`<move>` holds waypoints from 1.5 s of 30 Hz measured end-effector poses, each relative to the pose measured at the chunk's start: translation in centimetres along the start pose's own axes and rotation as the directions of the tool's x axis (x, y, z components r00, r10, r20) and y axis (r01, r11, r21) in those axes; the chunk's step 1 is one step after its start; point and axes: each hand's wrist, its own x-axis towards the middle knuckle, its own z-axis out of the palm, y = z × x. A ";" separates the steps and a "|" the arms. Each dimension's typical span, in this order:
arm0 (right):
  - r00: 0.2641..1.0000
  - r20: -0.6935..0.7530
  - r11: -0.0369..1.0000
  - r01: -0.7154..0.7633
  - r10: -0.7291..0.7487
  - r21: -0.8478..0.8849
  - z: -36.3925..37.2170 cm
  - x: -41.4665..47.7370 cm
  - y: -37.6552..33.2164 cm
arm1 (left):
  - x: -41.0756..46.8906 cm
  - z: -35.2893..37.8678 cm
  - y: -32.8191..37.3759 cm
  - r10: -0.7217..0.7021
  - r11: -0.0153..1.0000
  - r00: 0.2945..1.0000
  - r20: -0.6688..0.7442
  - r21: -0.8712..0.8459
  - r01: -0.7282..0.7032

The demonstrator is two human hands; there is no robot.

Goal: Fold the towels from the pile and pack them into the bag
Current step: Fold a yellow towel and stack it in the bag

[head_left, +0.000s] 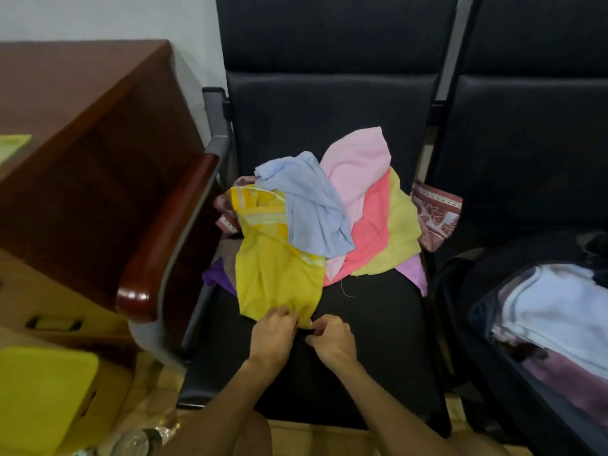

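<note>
Towels (358, 205) lie heaped on the black chair seat (378, 324). The left hand (273, 334) pinches the near hem of the yellow towel (279, 278) at the heap's left; the right hand (332, 340), just beside it, has fingers (314, 334) curled at the same hem, but we cannot tell whether they grasp cloth. We judge this hold serves to draw that towel free for folding. Rightward, the open bag (467, 291) on the adjoining seat (526, 159) holds folded towels (559, 307), placed near for packing. A wooden desk (65, 110) and armrest (171, 232) flank the chair's left; a pale wall (98, 14) stands behind.
</note>
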 end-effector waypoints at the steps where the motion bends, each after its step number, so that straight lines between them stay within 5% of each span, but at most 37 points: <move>1: 1.000 -0.012 1.000 -0.004 0.004 -0.002 0.2 0.2 0.1 | 0.1 0.2 -0.1 0.013 1.000 1.000 -0.001 0.018 -0.013; 13: 0.913 -0.217 0.923 0.372 -0.345 0.098 -3.4 -1.6 -2.0 | -0.7 -4.8 -0.3 0.008 0.829 0.958 -0.287 -0.533 -0.167; 19: 0.802 -0.294 0.801 0.577 -0.520 0.158 -9.4 -6.2 -6.1 | -2.3 -14.3 1.9 0.035 0.765 0.884 -0.465 -0.557 -0.324; 33: 0.606 -0.507 0.664 0.743 -0.613 0.085 -18.3 -19.5 -11.8 | -10.6 -33.1 7.0 0.150 0.521 0.706 -0.692 -0.552 -0.652; 45: 0.596 -0.509 0.654 0.752 -0.621 0.082 -21.5 -30.3 -8.2 | -19.8 -34.8 8.7 0.235 0.611 0.665 -0.709 -0.424 -0.668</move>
